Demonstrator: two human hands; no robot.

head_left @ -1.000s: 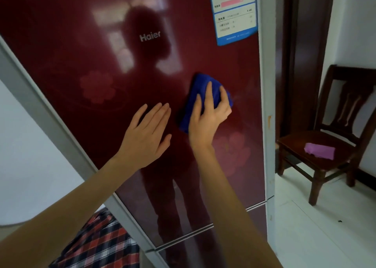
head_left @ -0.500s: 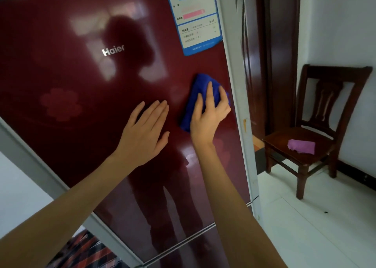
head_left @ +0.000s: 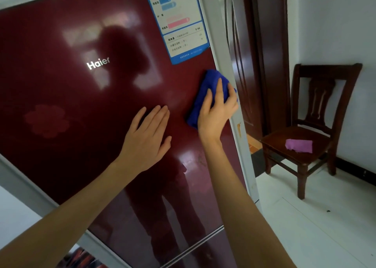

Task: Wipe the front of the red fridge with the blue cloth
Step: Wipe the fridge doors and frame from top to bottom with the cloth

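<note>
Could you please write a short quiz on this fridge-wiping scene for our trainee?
1. Which hand presses the blue cloth against the red fridge? A left, B right, C both.
2. True or false: the left hand lies flat on the fridge door, holding nothing.
3. Fill in: the purple cloth lies on the seat of the ____.
Key: 1 B, the right hand; 2 true; 3 chair.

Both forearms are bare down to the left hand and right hand.

Right hand presses blue cloth on red fridge near right edge; left hand flat on door beside it.
</note>
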